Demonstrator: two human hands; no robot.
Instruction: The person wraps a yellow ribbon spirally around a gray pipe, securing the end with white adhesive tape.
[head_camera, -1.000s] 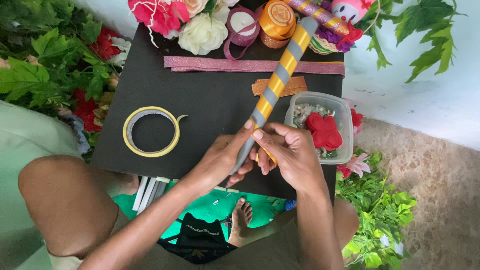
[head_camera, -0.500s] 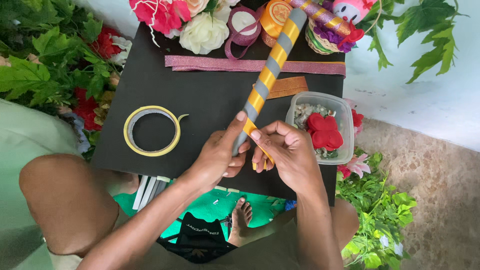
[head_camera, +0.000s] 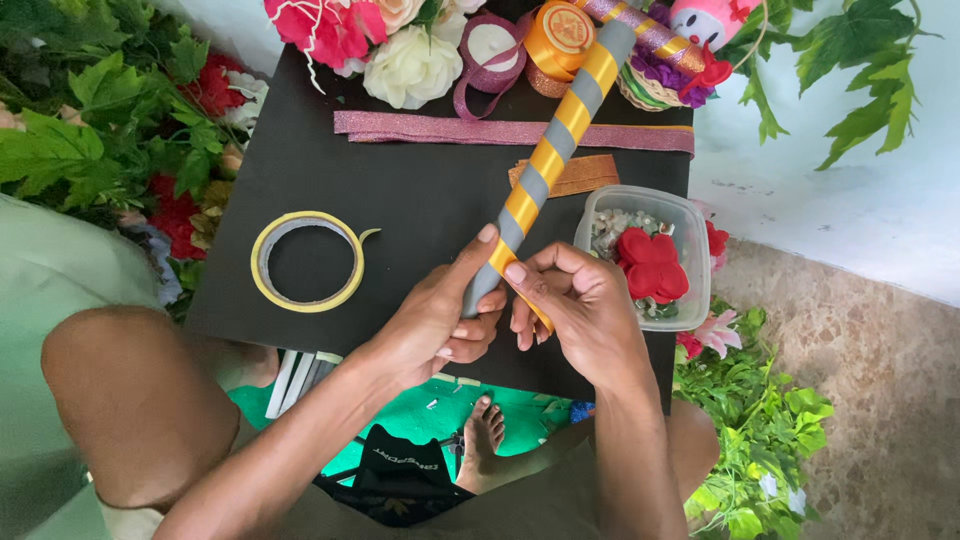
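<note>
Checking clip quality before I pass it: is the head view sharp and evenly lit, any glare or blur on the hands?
Head view: soft, even daylight, no hard shadows; left hand, right hand and striped tube are sharp, no motion blur; no glare on the black board; slight wide-angle stretch at the edges.

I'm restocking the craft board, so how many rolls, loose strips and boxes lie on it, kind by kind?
Rolls of tape or ribbon: 3, the yellow tape ring, purple ribbon roll and orange ribbon roll
Loose glitter strips: 2, the pink strip and copper strip
Clear plastic boxes: 1, the box
Total: 6
</note>
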